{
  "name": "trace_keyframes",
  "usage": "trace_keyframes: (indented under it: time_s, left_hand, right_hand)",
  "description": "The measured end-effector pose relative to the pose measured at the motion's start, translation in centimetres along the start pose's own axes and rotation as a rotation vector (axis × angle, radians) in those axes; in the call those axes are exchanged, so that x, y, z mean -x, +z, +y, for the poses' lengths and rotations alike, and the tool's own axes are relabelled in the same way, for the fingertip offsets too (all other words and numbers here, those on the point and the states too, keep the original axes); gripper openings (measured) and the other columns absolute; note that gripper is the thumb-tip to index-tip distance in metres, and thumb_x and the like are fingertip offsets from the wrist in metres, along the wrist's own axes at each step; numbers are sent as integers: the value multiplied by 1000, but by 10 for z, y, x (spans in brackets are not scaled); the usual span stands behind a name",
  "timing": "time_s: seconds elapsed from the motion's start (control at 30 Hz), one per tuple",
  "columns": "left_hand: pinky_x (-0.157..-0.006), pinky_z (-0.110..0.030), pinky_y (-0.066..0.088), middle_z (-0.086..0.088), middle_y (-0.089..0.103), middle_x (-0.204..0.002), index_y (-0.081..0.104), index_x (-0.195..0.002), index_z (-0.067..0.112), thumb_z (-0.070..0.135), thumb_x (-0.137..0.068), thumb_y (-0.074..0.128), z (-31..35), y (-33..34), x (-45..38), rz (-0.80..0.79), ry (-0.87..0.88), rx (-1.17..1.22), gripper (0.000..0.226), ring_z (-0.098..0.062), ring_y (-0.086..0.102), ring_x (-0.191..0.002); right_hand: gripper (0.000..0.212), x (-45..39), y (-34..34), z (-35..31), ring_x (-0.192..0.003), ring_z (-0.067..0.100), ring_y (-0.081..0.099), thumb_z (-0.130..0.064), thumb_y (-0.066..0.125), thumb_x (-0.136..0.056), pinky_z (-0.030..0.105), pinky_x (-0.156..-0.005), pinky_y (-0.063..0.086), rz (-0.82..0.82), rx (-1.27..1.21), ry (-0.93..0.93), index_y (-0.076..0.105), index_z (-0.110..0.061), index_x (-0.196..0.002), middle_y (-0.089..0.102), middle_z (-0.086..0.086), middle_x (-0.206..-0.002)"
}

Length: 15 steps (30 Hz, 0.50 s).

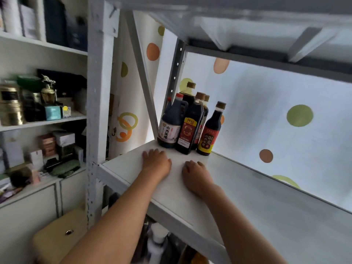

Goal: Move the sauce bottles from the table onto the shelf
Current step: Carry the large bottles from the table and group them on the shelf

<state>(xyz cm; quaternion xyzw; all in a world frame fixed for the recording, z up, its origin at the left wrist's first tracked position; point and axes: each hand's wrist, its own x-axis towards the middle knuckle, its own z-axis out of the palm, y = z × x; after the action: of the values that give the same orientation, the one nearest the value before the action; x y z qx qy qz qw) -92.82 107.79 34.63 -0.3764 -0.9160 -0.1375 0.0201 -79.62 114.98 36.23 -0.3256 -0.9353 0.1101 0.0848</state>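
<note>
Several dark sauce bottles stand upright in the back left corner of the white shelf board (266, 197). Among them are a jug with a red cap and handle (170, 122), a tall bottle with a red and gold label (190, 128) and a smaller bottle with a red and yellow label (210, 132). My left hand (156, 163) rests palm down on the shelf just in front of the jug, holding nothing. Beside it, my right hand (196, 176) lies on the board with its fingers loosely bent, empty, a little short of the smaller bottle.
A grey metal upright (99, 111) and a diagonal brace (144, 77) frame the shelf's left end. The shelf above (247, 25) hangs low overhead. White shelves with tins and boxes (38, 111) fill the left. More containers (158, 242) sit below the board.
</note>
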Motion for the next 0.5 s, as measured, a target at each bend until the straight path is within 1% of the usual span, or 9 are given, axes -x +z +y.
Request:
trace_keyframes:
  time_s: [0.03, 0.1, 0.2, 0.27, 0.37, 0.43, 0.5]
  left_hand:
    - [-115, -47, 19, -13, 41, -146, 42, -139, 10, 41, -100, 30, 1, -3, 14, -23, 19, -12, 52, -30, 33, -136]
    - [-115, -47, 20, -11, 40, -147, 43, -139, 10, 39, -101, 26, 1, -6, 44, -39, 45, -21, 50, -28, 33, -136]
    - [-115, -43, 21, -8, 41, -146, 46, -135, 12, 37, -101, 25, 11, -7, 97, 0, 80, -12, 48, -24, 33, -136]
    - [-115, -42, 19, -6, 38, -149, 43, -138, 13, 36, -101, 23, 17, -9, 133, 34, 79, 0, 48, -23, 30, -138]
    - [-119, -43, 13, -8, 21, -159, 28, -149, 14, 31, -104, 22, 28, -7, 193, 63, 64, -28, 48, -26, 14, -147]
    - [-121, -42, 14, -9, 9, -162, 18, -152, 12, 27, -105, 29, 38, 1, 232, 77, 60, -14, 51, -28, 6, -149]
    - [-120, -43, 16, -7, 8, -163, 14, -154, 12, 26, -104, 33, 51, 9, 274, 111, -10, 24, 55, -25, 4, -150]
  right_hand:
    - [46, 11, -1, 3, -142, 24, 34, -32, 28, -104, 40, -120, 18, -21, 21, 8, 45, -12, -143, 42, 9, -151]
    - [54, 31, 0, 3, -149, 22, 19, -39, 23, -104, 45, -122, 9, -63, 41, 21, 30, -16, -152, 24, 5, -162]
    - [61, 67, -5, 4, -152, 22, 6, -44, 19, -104, 47, -122, 3, -139, 72, 18, 15, -15, -157, 9, 7, -165]
    - [63, 88, -5, 3, -152, 23, 3, -46, 17, -103, 48, -123, 2, -153, 76, -2, 11, -14, -157, 6, 8, -165]
    - [62, 126, -4, 6, -152, 25, 4, -45, 17, -103, 50, -122, 3, -173, 107, -77, 12, -13, -156, 7, 9, -165]
    - [61, 153, -3, 14, -152, 26, 4, -42, 20, -103, 51, -122, 5, -160, 164, -161, 12, -14, -156, 7, 10, -165]
    - [60, 190, -3, 25, -152, 26, 5, -37, 25, -104, 50, -122, 8, -111, 217, -269, 12, -12, -156, 7, 9, -165]
